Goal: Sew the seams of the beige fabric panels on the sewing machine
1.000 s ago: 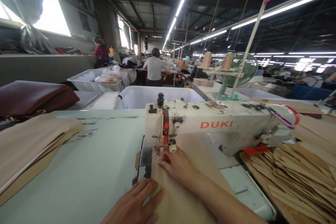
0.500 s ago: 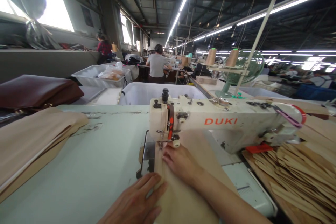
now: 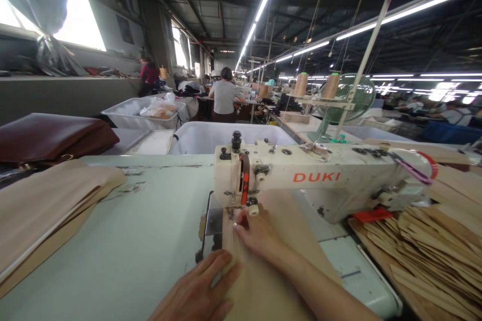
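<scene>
A cream sewing machine point(image 3: 320, 178) lettered DUKI stands on a pale green table point(image 3: 131, 241). A tan fabric piece point(image 3: 259, 281) runs from the near edge up under its needle area. My right hand point(image 3: 258, 233) lies flat on this fabric just below the presser foot, fingers stretched toward the needle. My left hand point(image 3: 198, 291) rests open, palm down, on the fabric's left edge nearer to me, fingers pointing right and forward.
Folded tan fabric point(image 3: 45, 210) and a dark brown bag point(image 3: 52, 135) lie at the left. A heap of tan cut strips point(image 3: 433, 251) fills the right. White bins point(image 3: 211, 138), thread cones point(image 3: 301, 85), a green fan point(image 3: 357, 98) and seated workers point(image 3: 225, 95) are beyond.
Both hands have slid the fabric slightly forward toward the needle; the camera shifted a little. Otherwise the scene is the same.
</scene>
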Available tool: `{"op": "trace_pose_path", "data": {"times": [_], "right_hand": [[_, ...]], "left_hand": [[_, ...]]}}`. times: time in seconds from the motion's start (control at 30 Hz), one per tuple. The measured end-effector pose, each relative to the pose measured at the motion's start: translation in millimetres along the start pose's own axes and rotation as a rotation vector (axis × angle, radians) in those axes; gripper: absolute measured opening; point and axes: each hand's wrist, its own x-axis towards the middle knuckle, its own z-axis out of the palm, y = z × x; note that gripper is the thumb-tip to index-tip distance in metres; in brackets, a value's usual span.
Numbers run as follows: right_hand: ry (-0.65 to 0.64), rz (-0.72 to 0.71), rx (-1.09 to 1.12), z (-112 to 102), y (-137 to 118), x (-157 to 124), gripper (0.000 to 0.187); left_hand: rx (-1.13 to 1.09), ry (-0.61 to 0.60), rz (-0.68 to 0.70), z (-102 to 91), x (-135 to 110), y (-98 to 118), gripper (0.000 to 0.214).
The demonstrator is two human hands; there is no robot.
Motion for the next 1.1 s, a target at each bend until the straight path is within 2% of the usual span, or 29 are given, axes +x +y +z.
{"op": "trace_pose_path", "data": {"times": [0.23,0.4,0.5,0.6,0.7,0.83,0.97,1.1], "right_hand": [[0.038,-0.02,-0.087,11.1,3.7,0.6,0.011],[0.087,0.03,-0.119,22.3,5.8,23.9,0.017],[0.091,0.03,-0.107,16.8,8.3,33.0,0.02],[0.083,-0.039,-0.1,2.2,10.1,15.3,0.018],[0.05,-0.173,-0.07,-8.7,12.4,-25.6,0.011],[0.052,-0.422,0.068,-3.2,19.6,-67.8,0.022],[0.065,-0.442,0.019,9.6,25.5,-67.8,0.03],[-0.005,-0.435,-0.081,7.4,24.7,-54.8,0.036]], "left_hand": [[0.064,0.007,0.037,-1.3,-0.5,0.2,0.05],[0.088,-0.061,0.015,4.2,-5.0,-2.2,0.047],[0.084,-0.086,-0.012,6.8,-8.4,-1.8,0.045],[0.056,-0.062,-0.001,4.4,-9.4,1.4,0.05],[0.028,-0.016,0.035,-0.2,-7.8,4.9,0.055],[0.026,-0.026,0.032,-3.9,-4.8,3.4,0.055],[0.026,-0.014,0.044,-5.6,-3.4,-3.7,0.047],[0.041,-0.064,0.008,-6.3,-1.1,-13.0,0.054]]}}
